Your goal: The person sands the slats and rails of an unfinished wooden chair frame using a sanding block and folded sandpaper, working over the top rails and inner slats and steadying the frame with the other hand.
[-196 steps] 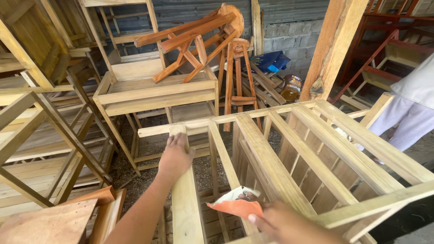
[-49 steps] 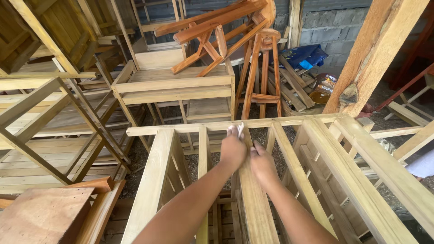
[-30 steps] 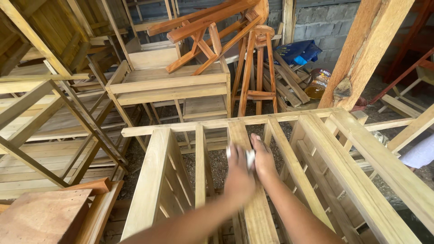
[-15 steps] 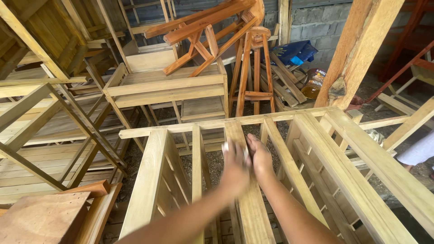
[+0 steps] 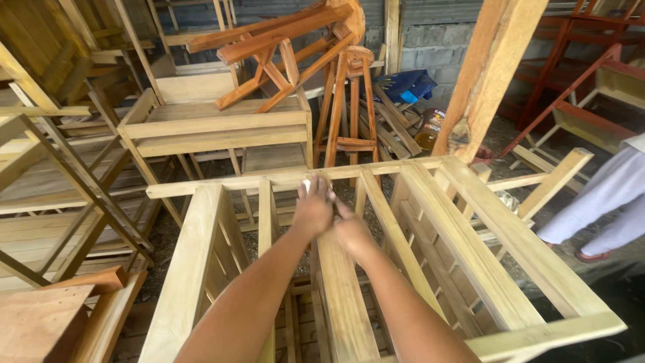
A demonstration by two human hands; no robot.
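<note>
A pale unfinished wooden frame (image 5: 470,235) with long slats lies in front of me. Both my hands rest on its centre slat (image 5: 342,302), close to the far cross rail (image 5: 235,183). My left hand (image 5: 312,210) presses a small white-backed piece of sandpaper (image 5: 306,183) onto the slat; only a corner of it shows past the fingertips. My right hand (image 5: 351,230) lies just behind and beside the left, touching it, and its fingers are partly hidden.
A pale wooden bench (image 5: 215,124) stands beyond the frame with reddish stools (image 5: 342,101) stacked on and beside it. Wooden racks (image 5: 47,188) fill the left. A slanted post (image 5: 487,74) rises at right. Another person's light-clothed legs (image 5: 605,202) stand at far right.
Both hands slid back along the centre slat a second ago and have now moved forward again toward the far cross rail, staying together on the sandpaper.
</note>
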